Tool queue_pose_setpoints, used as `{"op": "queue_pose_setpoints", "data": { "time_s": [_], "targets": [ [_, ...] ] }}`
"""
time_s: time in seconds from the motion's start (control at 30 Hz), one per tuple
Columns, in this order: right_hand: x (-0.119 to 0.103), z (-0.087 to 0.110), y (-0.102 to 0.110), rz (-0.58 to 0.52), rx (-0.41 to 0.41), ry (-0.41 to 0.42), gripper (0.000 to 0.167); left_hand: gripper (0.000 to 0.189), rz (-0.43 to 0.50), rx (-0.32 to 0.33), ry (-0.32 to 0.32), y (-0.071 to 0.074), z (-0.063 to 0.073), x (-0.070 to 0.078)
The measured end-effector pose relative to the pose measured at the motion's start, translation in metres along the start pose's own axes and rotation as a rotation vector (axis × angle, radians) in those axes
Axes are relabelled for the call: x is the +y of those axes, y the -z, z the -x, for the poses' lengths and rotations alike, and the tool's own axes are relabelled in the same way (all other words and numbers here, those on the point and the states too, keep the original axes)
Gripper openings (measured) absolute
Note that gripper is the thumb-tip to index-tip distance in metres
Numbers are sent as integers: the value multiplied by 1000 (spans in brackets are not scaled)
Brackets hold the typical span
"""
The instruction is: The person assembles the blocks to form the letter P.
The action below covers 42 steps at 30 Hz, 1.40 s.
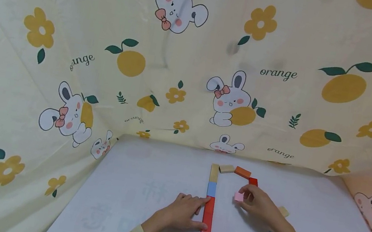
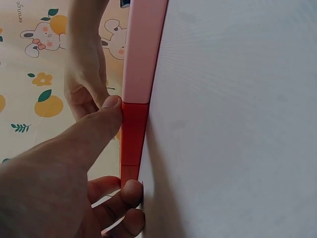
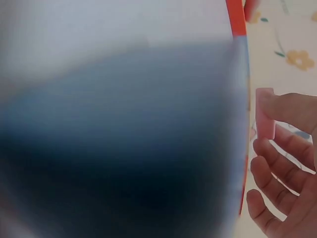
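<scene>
My right hand (image 1: 260, 202) pinches small pink block (image 1: 238, 197), plain and smooth, near far red block (image 1: 253, 181). My left hand (image 1: 180, 213): thumb and finger spread, touching end-to-end red pair (image 1: 208, 213). Right wrist view shows pink block's long side; head view, stubby end.

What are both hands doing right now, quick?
Left hand: open, touching the two end-to-end red blocks.
Right hand: closed, pinching a pink block.
</scene>
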State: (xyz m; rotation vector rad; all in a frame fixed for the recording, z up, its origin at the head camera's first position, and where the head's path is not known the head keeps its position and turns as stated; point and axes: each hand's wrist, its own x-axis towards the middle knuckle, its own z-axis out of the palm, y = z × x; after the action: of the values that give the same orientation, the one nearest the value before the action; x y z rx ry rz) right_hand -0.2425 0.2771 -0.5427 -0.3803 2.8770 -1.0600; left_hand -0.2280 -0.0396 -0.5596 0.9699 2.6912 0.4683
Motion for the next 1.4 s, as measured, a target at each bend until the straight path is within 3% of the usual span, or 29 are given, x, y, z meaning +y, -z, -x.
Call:
{"op": "queue_pose_setpoints", "data": {
  "time_s": [0.63,1.4],
  "targets": [
    [-31,-20,-30,-30,-51,-50,36,90,3,-5,-5,4,2,2],
    [-42,-32,-45,-16,-80,-76,33,90,6,-4,-4,3,2,1]
  ]
}}
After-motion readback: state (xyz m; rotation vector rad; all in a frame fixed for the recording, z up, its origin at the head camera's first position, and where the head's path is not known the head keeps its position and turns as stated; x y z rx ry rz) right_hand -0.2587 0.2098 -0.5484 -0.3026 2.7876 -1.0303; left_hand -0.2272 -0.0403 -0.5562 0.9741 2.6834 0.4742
